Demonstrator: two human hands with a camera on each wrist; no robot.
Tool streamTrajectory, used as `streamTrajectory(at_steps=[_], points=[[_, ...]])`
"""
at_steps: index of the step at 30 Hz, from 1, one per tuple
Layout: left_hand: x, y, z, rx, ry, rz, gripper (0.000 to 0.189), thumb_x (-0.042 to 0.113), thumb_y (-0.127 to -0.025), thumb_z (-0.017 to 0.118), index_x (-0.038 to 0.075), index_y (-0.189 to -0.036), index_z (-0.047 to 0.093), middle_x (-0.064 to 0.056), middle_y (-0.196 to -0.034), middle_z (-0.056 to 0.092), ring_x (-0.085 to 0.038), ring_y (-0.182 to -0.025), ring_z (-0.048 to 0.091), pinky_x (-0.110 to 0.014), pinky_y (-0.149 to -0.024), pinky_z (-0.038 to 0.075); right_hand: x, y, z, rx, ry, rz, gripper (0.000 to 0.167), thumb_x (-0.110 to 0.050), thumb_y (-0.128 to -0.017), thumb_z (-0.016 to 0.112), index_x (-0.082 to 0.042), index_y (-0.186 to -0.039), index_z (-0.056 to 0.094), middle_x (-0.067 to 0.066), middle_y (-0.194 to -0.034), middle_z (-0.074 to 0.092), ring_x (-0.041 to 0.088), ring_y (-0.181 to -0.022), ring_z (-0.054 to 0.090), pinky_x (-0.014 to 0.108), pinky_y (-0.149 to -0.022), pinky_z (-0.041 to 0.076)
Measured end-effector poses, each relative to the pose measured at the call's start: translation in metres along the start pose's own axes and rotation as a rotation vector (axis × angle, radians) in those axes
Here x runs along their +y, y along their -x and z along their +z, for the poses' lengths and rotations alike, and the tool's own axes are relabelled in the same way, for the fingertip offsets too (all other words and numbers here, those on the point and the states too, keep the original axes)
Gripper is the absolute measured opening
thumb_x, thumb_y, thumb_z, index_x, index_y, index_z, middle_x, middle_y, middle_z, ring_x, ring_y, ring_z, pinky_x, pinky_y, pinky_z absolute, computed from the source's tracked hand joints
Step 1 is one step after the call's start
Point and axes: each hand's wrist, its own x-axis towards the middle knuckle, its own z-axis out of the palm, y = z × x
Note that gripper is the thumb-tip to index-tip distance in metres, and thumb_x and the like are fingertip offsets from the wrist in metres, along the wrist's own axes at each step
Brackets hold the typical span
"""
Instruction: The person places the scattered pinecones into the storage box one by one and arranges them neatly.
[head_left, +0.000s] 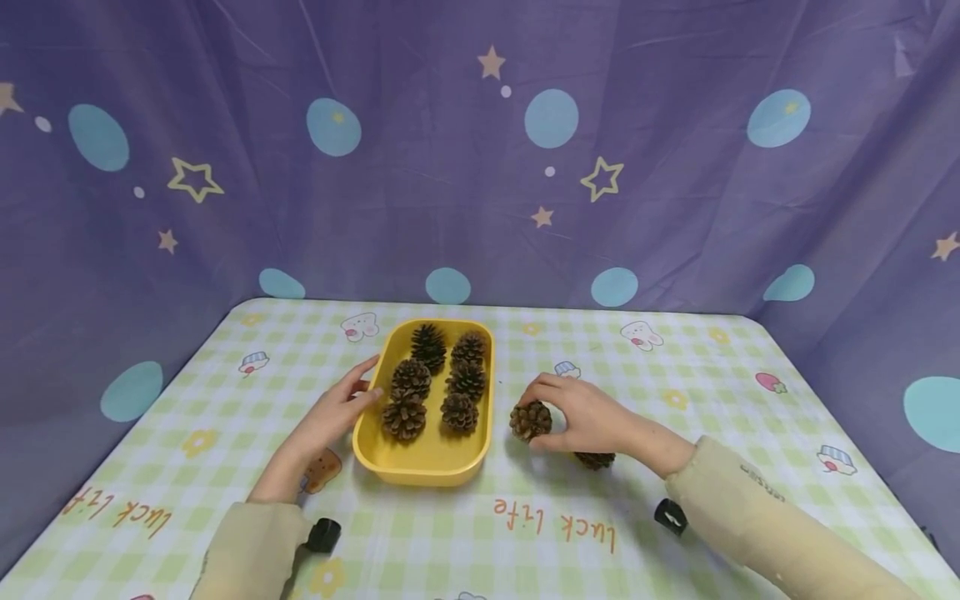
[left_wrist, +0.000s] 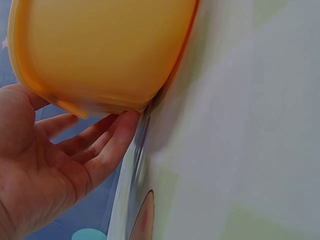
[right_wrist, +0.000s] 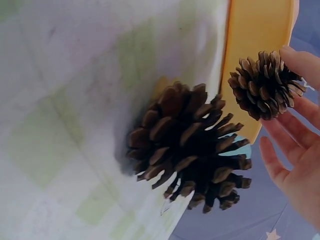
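A yellow plastic box (head_left: 420, 467) stands on the table with several brown pine cones (head_left: 405, 417) inside, in two rough rows. My left hand (head_left: 337, 412) holds the box by its left side. In the left wrist view, its thumb is at the rim and the fingers lie against the outer wall (left_wrist: 105, 65). To the right of the box, my right hand (head_left: 588, 412) pinches a pine cone (head_left: 530, 422) between thumb and fingers, over the table. Another pine cone (right_wrist: 187, 147) sits on the table beneath the right wrist, partly hidden by that hand in the head view.
A green-and-white checked cloth (head_left: 555, 550) with printed cartoons and lettering covers the table. Behind it hangs a purple curtain (head_left: 450, 217) with stars and blue dots. Black wrist devices (head_left: 324, 536) show near both sleeves.
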Motion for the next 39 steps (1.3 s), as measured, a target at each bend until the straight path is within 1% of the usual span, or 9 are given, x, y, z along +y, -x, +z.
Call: streamTrajectory(at_steps=[7,13,20,26,28,31,35,37,39], points=[[0.001,0.001,-0.001,0.001,-0.012,-0.004,0.061,0.036,-0.095,0.045,0.023,-0.147,0.017,-0.020,-0.125,0.047,-0.026,-0.097,0.058,-0.034,-0.074,0.050,-0.003,-0.005,-0.003,-0.003,-0.030,0.035,0.042,-0.042,-0.078,0.068,-0.022,-0.113,0.058,-0.010,-0.110,0.054,0.005,-0.100,0.053,0.028,-0.086,0.045],[0.000,0.002,-0.001,0.007,-0.021,-0.006,0.061,0.036,-0.095,0.046,0.023,-0.147,0.017,-0.020,-0.124,0.048,-0.023,-0.093,0.058,-0.031,-0.072,0.049,-0.006,-0.009,-0.005,0.014,-0.069,0.048,0.043,-0.043,-0.082,0.063,-0.021,-0.118,0.057,-0.010,-0.113,0.054,0.004,-0.101,0.053,0.029,-0.087,0.044],[0.000,0.000,-0.001,0.013,-0.039,-0.002,0.060,0.035,-0.095,0.046,0.022,-0.147,0.018,-0.020,-0.124,0.048,-0.024,-0.095,0.057,-0.032,-0.072,0.050,-0.014,-0.016,-0.008,0.040,-0.111,0.061,0.042,-0.044,-0.085,0.060,-0.021,-0.119,0.056,-0.010,-0.112,0.056,0.002,-0.101,0.053,0.029,-0.088,0.043],[0.002,-0.001,-0.003,0.013,-0.066,-0.002,0.060,0.034,-0.095,0.047,0.022,-0.147,0.019,-0.020,-0.124,0.048,-0.024,-0.094,0.057,-0.030,-0.068,0.049,-0.017,-0.022,-0.009,0.056,-0.152,0.048,0.040,-0.043,-0.087,0.057,-0.020,-0.119,0.056,-0.010,-0.111,0.057,0.004,-0.101,0.053,0.029,-0.087,0.045],[0.003,-0.001,-0.003,0.018,-0.076,-0.002,0.060,0.033,-0.094,0.047,0.021,-0.146,0.020,-0.021,-0.125,0.047,-0.025,-0.095,0.057,-0.031,-0.068,0.049,-0.017,-0.024,-0.009,0.076,-0.163,0.039,0.040,-0.043,-0.087,0.057,-0.020,-0.120,0.056,-0.009,-0.111,0.058,0.004,-0.101,0.054,0.030,-0.086,0.045],[0.005,-0.001,-0.004,0.029,-0.088,0.005,0.060,0.030,-0.094,0.048,0.018,-0.146,0.022,-0.022,-0.128,0.045,-0.028,-0.099,0.056,-0.032,-0.069,0.050,-0.017,-0.027,-0.009,0.121,-0.191,0.021,0.038,-0.042,-0.087,0.058,-0.021,-0.119,0.056,-0.010,-0.110,0.058,0.003,-0.098,0.054,0.028,-0.083,0.046],[0.009,-0.001,-0.005,0.030,-0.080,0.008,0.060,0.026,-0.094,0.050,0.015,-0.146,0.023,-0.022,-0.131,0.042,-0.032,-0.104,0.054,-0.032,-0.071,0.050,-0.019,-0.030,-0.009,0.179,-0.241,-0.010,0.037,-0.039,-0.086,0.060,-0.020,-0.118,0.058,-0.011,-0.107,0.059,0.003,-0.094,0.055,0.026,-0.081,0.047],[0.011,-0.002,-0.005,0.024,-0.070,0.009,0.061,0.024,-0.093,0.050,0.013,-0.146,0.022,-0.023,-0.130,0.041,-0.032,-0.103,0.054,-0.032,-0.069,0.050,-0.020,-0.032,-0.008,0.193,-0.257,-0.025,0.038,-0.038,-0.086,0.061,-0.019,-0.118,0.058,-0.010,-0.108,0.059,0.003,-0.096,0.055,0.026,-0.081,0.047],[0.013,-0.003,-0.006,0.017,-0.065,0.008,0.061,0.022,-0.093,0.051,0.012,-0.146,0.021,-0.024,-0.130,0.042,-0.030,-0.101,0.055,-0.031,-0.066,0.049,-0.021,-0.035,-0.007,0.196,-0.263,-0.033,0.038,-0.038,-0.085,0.062,-0.019,-0.118,0.058,-0.010,-0.108,0.060,0.004,-0.097,0.055,0.026,-0.081,0.047]])
